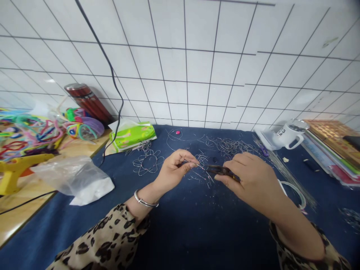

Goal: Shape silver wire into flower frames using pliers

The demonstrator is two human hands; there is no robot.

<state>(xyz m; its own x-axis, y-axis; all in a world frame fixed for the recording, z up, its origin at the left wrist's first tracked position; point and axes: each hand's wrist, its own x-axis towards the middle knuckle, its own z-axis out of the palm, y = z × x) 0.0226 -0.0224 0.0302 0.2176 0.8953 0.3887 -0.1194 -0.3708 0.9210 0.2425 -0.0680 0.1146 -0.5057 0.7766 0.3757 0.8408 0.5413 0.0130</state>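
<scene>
My left hand [176, 168] is closed in a pinch on a thin silver wire [200, 166] above the dark blue cloth [180, 225]. My right hand [250, 178] is wrapped round small dark pliers [218, 170], whose tips meet the wire between the two hands. A silver bangle [144, 200] sits on my left wrist. Both sleeves carry a leopard print. Behind the hands lie a wire flower shape [147, 163] and a tangle of loose wire pieces [233, 146]. A small pink bead [177, 132] rests near the wall.
A green tissue pack [133, 135], a clear plastic bag [74, 178], a yellow glue gun [17, 170] and coloured pipe cleaners [33, 131] are at the left. A red flask [88, 101] leans there. At the right stand a white mug [289, 134] and stacked books [334, 146].
</scene>
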